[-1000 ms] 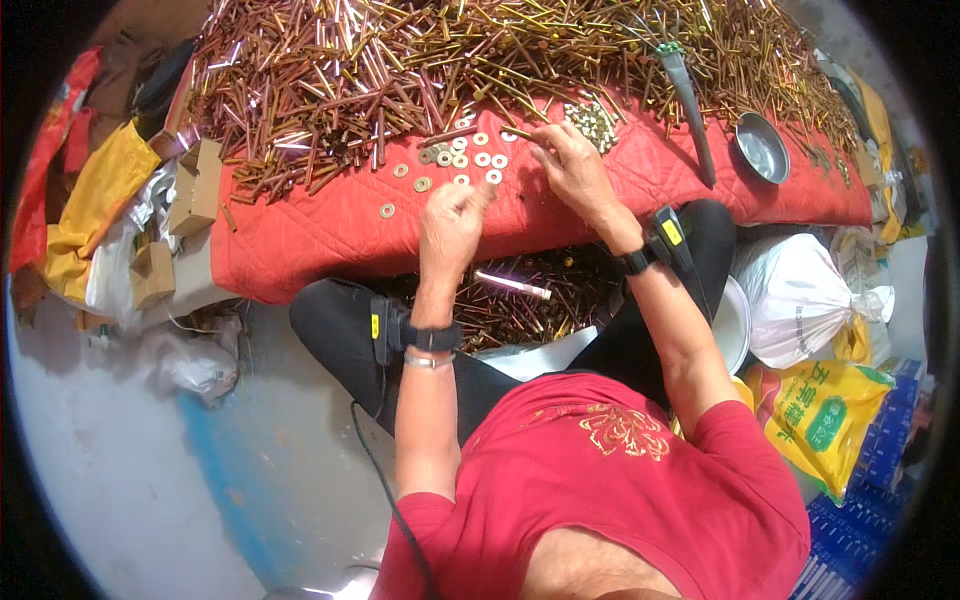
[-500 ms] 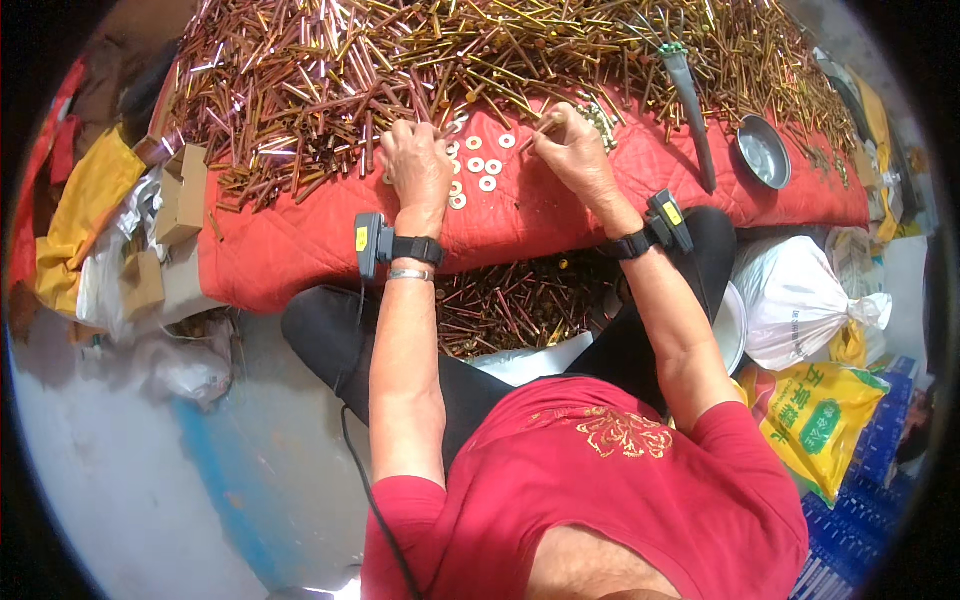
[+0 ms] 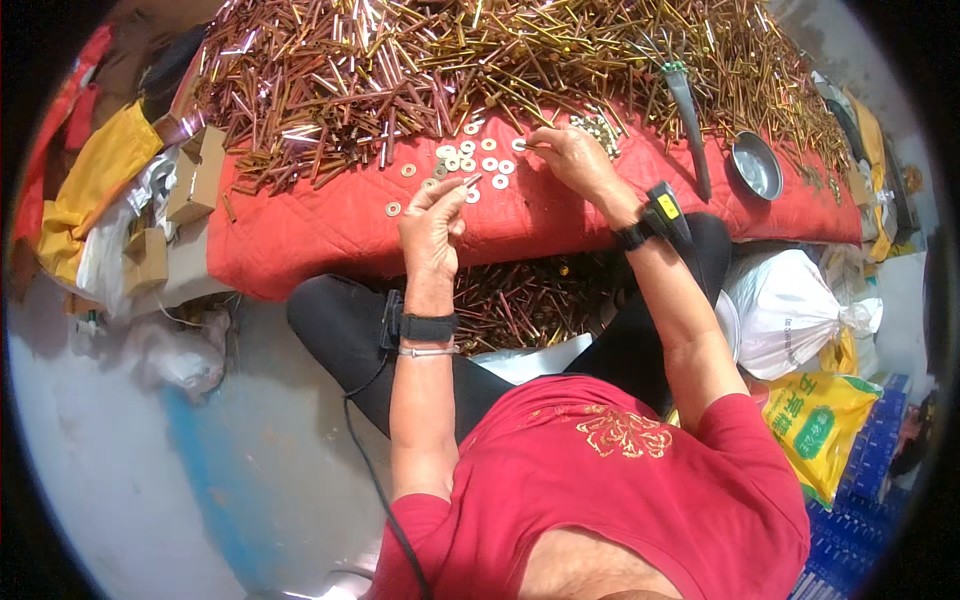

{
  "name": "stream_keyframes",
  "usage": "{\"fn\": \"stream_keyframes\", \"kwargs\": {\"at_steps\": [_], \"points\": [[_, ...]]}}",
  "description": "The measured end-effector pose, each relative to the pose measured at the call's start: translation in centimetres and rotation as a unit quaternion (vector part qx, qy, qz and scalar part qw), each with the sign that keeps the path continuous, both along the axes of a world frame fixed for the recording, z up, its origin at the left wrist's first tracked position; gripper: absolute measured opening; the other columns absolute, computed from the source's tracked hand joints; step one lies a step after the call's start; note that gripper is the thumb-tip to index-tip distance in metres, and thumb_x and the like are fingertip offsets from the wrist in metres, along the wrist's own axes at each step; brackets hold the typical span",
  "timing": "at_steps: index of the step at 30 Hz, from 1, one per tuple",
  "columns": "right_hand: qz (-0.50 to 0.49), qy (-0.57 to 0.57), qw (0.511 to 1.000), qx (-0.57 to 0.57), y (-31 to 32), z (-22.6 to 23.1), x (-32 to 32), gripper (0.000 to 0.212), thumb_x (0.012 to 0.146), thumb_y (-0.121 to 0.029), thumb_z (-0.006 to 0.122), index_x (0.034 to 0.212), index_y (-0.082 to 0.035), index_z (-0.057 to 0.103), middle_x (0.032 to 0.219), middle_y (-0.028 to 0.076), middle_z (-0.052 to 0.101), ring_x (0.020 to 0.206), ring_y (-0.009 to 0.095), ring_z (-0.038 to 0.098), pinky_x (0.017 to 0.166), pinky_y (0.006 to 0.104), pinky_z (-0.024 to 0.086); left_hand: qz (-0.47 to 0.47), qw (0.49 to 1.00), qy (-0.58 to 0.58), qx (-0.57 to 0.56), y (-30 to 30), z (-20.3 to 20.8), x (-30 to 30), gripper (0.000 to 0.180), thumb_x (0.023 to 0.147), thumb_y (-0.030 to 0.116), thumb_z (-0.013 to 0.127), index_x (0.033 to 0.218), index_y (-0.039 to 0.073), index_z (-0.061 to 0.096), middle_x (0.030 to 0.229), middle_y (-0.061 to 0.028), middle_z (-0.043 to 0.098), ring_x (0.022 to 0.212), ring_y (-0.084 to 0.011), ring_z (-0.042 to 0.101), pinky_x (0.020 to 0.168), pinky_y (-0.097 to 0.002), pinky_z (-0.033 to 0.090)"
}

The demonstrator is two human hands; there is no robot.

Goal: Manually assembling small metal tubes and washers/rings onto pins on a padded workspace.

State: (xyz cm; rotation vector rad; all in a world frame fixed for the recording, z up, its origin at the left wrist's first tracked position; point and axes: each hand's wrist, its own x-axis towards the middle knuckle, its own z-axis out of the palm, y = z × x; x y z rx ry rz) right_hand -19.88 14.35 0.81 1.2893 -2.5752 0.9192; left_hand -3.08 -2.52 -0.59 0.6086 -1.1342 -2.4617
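My left hand [image 3: 432, 222] is raised near the front edge of the red quilted cloth [image 3: 300, 235], thumb and fingertips pinched together. A small pale thing shows at its fingertips, too small to name. To the right, my right hand [image 3: 574, 162] pinches a short, thin, dark piece that I cannot make out, beside one washer [image 3: 519, 145]. Several flat metal washers [image 3: 489, 145] lie loose on the cloth between and around my hands. Just beyond my right hand sits a little heap of small pale metal nuts [image 3: 603, 130].
A large pile of brassy long bolts [image 3: 400, 80] covers the cloth's far side. A dark-handled tool [image 3: 688, 130] and a round metal bowl [image 3: 757, 166] lie at right. More bolts [image 3: 510, 305] fill the space between my legs. Cardboard boxes [image 3: 197, 178] stand left, a white bag [image 3: 785, 310] right.
My left hand has drawn back toward me off the washers, uncovering several. My right hand has come down slightly toward a washer, still pinching.
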Motion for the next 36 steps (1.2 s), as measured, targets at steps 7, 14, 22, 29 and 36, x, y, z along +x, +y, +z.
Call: {"fn": "stream_keyframes", "kwargs": {"at_steps": [7, 14, 22, 29, 36], "points": [[-0.093, 0.016, 0.922, 0.375, -4.7, 2.7, -0.1, 0.021, 0.081, -0.012, 0.058, 0.099, -0.010, 0.069, 0.091, 0.015, 0.068, 0.089, 0.033, 0.065, 0.073, 0.0375, 0.053, 0.022, 0.999, -0.001, 0.028, 0.7, -0.6, 2.3, 0.020, 0.076, -0.006, 0.066, 0.094, 0.002, 0.064, 0.084, -0.0036, 0.066, 0.060, -0.0030, 0.054, 0.045, -0.0155, 0.034], [0.006, 0.062, 0.876, 0.478, -8.9, 4.0, -3.2, 0.029, 0.063, -0.019, 0.076, 0.085, -0.001, 0.070, 0.084, 0.016, 0.068, 0.079, 0.031, 0.066, 0.066, 0.0404, 0.053, -0.048, 0.995, -0.076, -0.051, 1.0, 2.1, 3.8, 0.016, 0.077, -0.002, 0.065, 0.093, -0.001, 0.063, 0.071, 0.0019, 0.058, 0.051, -0.0004, 0.041, 0.043, -0.0167, 0.029], [0.109, 0.035, 0.943, 0.314, -3.4, 0.8, -4.1, 0.022, 0.076, -0.011, 0.058, 0.096, -0.008, 0.066, 0.086, 0.016, 0.066, 0.080, 0.033, 0.064, 0.069, 0.0414, 0.051, -0.050, 0.976, 0.072, 0.202, 0.3, -0.3, 2.5, 0.005, 0.083, 0.003, 0.064, 0.088, 0.001, 0.062, 0.065, 0.0026, 0.053, 0.048, -0.0027, 0.040, 0.045, -0.0188, 0.033], [0.073, -0.315, 0.941, -0.096, 2.0, 3.4, 5.8, 0.017, 0.087, -0.012, 0.060, 0.102, -0.008, 0.065, 0.065, -0.004, 0.052, 0.060, 0.002, 0.045, 0.052, 0.0198, 0.038, 0.005, 0.978, 0.066, 0.198, 1.7, -0.4, 1.0, 0.018, 0.084, 0.019, 0.067, 0.091, 0.003, 0.060, 0.068, 0.0030, 0.053, 0.051, -0.0034, 0.045, 0.049, -0.0197, 0.043], [0.107, -0.367, 0.915, -0.132, 2.0, 3.0, 8.4, 0.016, 0.084, -0.010, 0.062, 0.099, -0.003, 0.064, 0.066, -0.003, 0.053, 0.061, 0.004, 0.047, 0.055, 0.0225, 0.040, -0.032, 0.981, 0.061, 0.181, 2.9, -0.4, -0.2, 0.023, 0.084, 0.020, 0.066, 0.094, -0.001, 0.060, 0.070, 0.0015, 0.053, 0.053, -0.0040, 0.048, 0.050, -0.0203, 0.045]]}}
